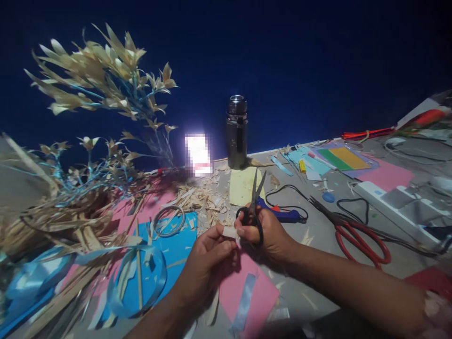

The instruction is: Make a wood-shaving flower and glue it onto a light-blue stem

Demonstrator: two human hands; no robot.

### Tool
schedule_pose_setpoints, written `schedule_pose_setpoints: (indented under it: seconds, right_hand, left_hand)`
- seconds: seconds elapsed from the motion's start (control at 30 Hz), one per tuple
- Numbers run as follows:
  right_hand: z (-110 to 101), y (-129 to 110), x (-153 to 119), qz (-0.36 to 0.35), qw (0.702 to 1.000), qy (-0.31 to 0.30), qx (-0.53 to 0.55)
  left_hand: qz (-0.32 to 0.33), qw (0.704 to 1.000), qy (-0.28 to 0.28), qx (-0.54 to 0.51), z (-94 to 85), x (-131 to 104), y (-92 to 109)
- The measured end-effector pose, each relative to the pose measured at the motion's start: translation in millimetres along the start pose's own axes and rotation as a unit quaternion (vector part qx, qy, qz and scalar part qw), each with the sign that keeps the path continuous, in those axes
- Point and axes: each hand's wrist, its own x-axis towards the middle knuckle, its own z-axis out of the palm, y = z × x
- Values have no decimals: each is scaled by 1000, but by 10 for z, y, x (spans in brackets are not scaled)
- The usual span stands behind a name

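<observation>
My left hand [208, 252] pinches one end of a small whitish strip [230, 232] between thumb and fingers. At the other end of the strip are the thumb and fingertips of my right hand [273, 238]. That same hand keeps hold of black-handled scissors [254, 193], their blades slightly apart and pointing up and away from me. Just beyond my right hand lies a blue-handled tool [287, 216] with a black cord beside it. Under the hands is pink paper [256, 294] with a light blue ribbon piece [245, 301] on it.
A dark flask [237, 141] stands behind yellow paper [242, 186]. Red-handled scissors [363, 240] and a white power strip [391, 205] lie right. To the left are blue paper [176, 245], a tape roll [169, 221], ribbon [158, 287], dried husk scraps [203, 200] and husk flowers [106, 89].
</observation>
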Motion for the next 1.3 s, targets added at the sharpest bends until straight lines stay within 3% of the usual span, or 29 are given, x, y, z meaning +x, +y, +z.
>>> schedule_pose_setpoints:
  seconds: [0.17, 0.33, 0.57, 0.87, 1.3]
  right_hand:
    - [27, 160, -46, -14, 1000, -23, 11]
    - [70, 172, -38, -23, 998, 8, -50]
    - [-14, 116, -30, 94, 987, -76, -102]
    - [-86, 321, -97, 168, 968, -147, -118]
    - [-42, 321, -132, 169, 967, -92, -165]
  left_hand:
    - [31, 999, 37, 8, 33, 17, -100]
    - [27, 998, 56, -5, 24, 1, -55]
    - [71, 990, 124, 14, -31, 31, 92]
    - [97, 982, 160, -10, -35, 10, 172]
    - [91, 984, 152, 12, -49, -10, 185]
